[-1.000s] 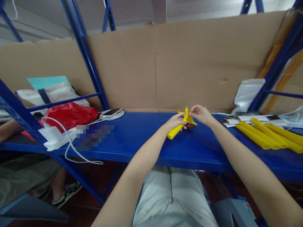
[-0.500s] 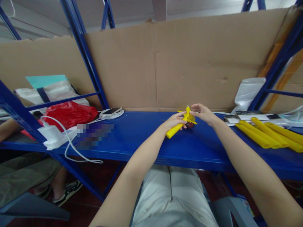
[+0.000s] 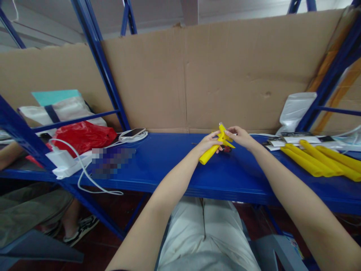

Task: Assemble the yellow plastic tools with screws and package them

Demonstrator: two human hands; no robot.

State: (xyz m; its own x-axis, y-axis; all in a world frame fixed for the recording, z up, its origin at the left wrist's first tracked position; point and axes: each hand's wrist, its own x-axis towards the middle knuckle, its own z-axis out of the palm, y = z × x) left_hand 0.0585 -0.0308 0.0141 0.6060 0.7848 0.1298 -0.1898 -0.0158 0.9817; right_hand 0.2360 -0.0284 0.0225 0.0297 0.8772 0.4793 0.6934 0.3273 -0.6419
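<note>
A yellow tube with fins (image 3: 210, 154), which looks like foam, is held slantwise above the blue table. My left hand (image 3: 209, 143) is closed around its middle, just below the fins. At the upper part, the fingers and thumb of my right hand (image 3: 238, 136) pinch it beside the fins. The far end of the tube has a small clear or whitish tip (image 3: 221, 124). Partly hidden behind the fins, a small dark red object (image 3: 226, 149) lies on the table; its kind does not show.
Several plain yellow tubes (image 3: 316, 160) lie at the right, beside flat white-and-black packages (image 3: 293, 140) and a white plastic bag (image 3: 296, 111). Left are a phone (image 3: 134, 132), white cables, a power strip (image 3: 70, 167) and a red bag (image 3: 84, 136). Cardboard (image 3: 220, 75) stands behind. Another person sits far left.
The finned tube has turned slightly, its far tip moving left and up. My right hand has shifted a little with it; my left hand keeps its hold.
</note>
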